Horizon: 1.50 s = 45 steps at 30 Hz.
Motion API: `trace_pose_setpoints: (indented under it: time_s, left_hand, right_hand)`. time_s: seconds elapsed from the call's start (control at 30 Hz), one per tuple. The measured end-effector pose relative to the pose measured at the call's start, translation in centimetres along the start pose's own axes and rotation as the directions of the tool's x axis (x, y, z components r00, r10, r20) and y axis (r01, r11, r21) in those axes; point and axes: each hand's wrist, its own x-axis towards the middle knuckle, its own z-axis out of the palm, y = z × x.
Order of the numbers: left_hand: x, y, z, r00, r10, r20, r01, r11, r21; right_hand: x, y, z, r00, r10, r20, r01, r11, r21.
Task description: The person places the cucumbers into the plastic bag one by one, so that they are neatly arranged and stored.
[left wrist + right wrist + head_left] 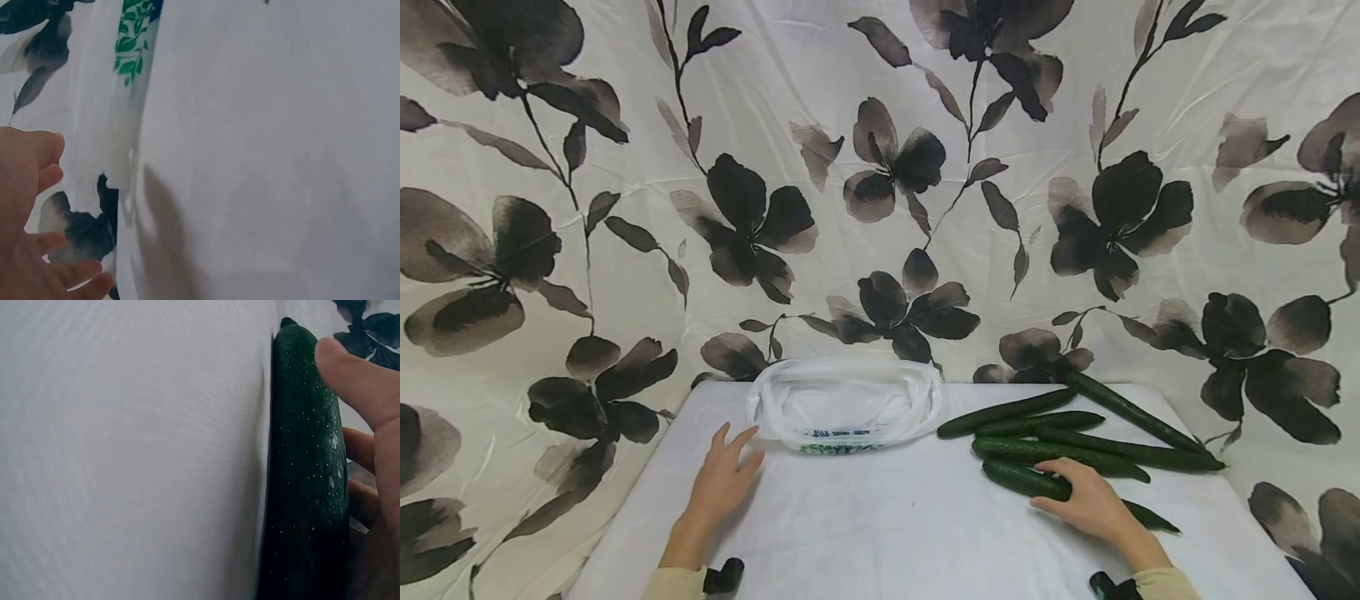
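On the right of the table lie several dark green cucumbers, among them a long one (1135, 410) at the back. My right hand (1090, 498) grips the nearest cucumber (1018, 477), which rests on the tabletop. Up close in the right wrist view, the thumb lies along that cucumber (306, 444) and the fingers are partly hidden behind it. At the back left stands a white plastic bag (850, 412), its mouth spread wide and its rim rolled, with green leaf print (131, 44). Beside its left end, my left hand (718, 483) hovers with fingers spread, holding nothing.
A white cloth covers the table (880, 533). Behind it and at both sides hangs a curtain (880, 233) with dark flowers. Small black devices are strapped at the left wrist (724, 577) and right wrist (1112, 586).
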Motion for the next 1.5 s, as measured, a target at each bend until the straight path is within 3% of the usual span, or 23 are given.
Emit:
trace_pose_setpoints:
  time_s: [0.23,0.77,1.13,1.27,1.5]
  left_hand:
    - [1.7,1.0,0.1,0.999,-0.034,0.015,0.034,0.999,0.002]
    - [8.3,0.8,0.6,0.99,-0.082,0.117,0.084,0.996,-0.01]
    - [11.6,0.7,0.9,0.955,-0.172,0.243,0.174,0.985,0.015]
    - [12.2,0.5,1.2,0.938,-0.199,0.283,0.201,0.979,0.023]
    - [12.0,1.1,1.6,0.936,-0.17,0.307,0.187,0.982,-0.026]
  right_hand:
    - [-0.6,0.3,0.5,0.999,0.028,0.029,-0.028,1.0,0.007]
    - [-0.1,0.4,0.5,0.998,0.059,0.033,-0.06,0.998,0.031]
    - [0.1,0.9,-0.8,0.997,0.067,0.049,-0.069,0.996,0.05]
    - [0.0,1.0,-0.8,0.998,0.047,0.044,-0.05,0.997,0.059]
    - [-0.3,1.1,-1.5,0.998,0.051,0.024,-0.052,0.997,0.063]
